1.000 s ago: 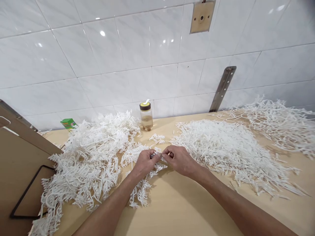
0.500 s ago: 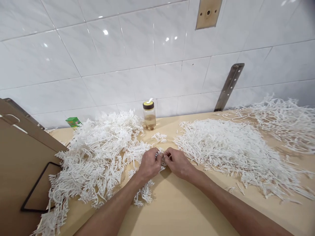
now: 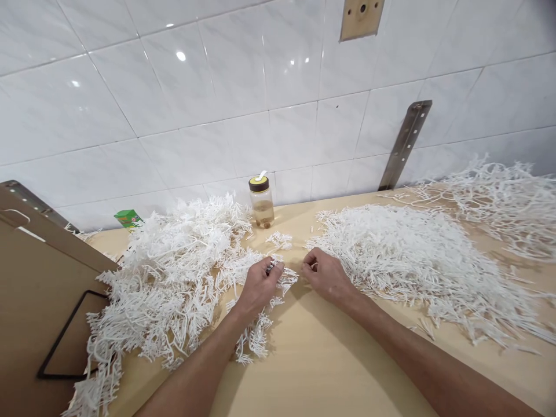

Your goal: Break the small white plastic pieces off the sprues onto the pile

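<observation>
My left hand point(image 3: 259, 286) is closed around a white branched cord point(image 3: 287, 279), whose fringed end sticks out past the thumb; more of it hangs below the hand. A small dark, shiny thing point(image 3: 270, 267) shows by the left forefinger, too small to make out. A short gap to the right, my right hand point(image 3: 328, 278) has thumb and forefinger pinched together; what they hold, if anything, is too small to tell. A large tangled heap of white fringed cords point(image 3: 174, 272) lies left of the hands. On the right spreads a pile of short white pieces point(image 3: 399, 249).
A jar with a yellow-and-brown lid point(image 3: 262, 205) stands near the tiled wall. Long white strands point(image 3: 499, 202) lie at the far right. A cardboard box point(image 3: 39, 289) borders the table point(image 3: 313, 359) on the left, and a green carton point(image 3: 128, 219) sits behind the heap.
My right hand has moved right, away from the left hand, opening a gap between them. My left hand has shifted slightly left and keeps its hold on the cord.
</observation>
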Tool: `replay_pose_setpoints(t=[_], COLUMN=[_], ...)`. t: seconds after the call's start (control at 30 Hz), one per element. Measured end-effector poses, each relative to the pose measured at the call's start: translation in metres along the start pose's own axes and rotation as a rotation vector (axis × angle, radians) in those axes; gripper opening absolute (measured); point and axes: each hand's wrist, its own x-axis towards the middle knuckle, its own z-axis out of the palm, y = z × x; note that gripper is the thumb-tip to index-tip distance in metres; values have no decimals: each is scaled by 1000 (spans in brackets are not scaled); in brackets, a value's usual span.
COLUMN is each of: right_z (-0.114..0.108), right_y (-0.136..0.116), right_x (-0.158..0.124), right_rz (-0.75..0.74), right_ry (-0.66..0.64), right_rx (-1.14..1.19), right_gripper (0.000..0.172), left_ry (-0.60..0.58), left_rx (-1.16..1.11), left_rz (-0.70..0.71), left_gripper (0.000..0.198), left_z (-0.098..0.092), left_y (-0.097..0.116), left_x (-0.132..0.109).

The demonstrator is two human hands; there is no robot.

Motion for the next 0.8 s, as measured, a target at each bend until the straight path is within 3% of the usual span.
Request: replay_pose_setpoints(t=[0.23,0.33,0.47,0.63,0.8], right_z=[-14,-16,-12,-6,-3], right_y=[-3,-15,-24,-25,-24], right_x=[2,-2,-8,-11,-15], right_rz=[-173,-189,-151,-90,-174], right_ry=[85,-33,-196,-185,-201], right_rx=[-222,-57,122,70,-99], right_gripper=[20,29,28,20,17], left_ry=[-44,-51,-37,6,21], left_rx=[-113,-117,-102,201,472], left_rz=[-78,-69,-53,75,181], left_gripper=[42,41,41,35,32], left_z=[-1,0,2,5,7], left_y=[2,3,3,6,3], left_x=[1,0,-2,-4,-3])
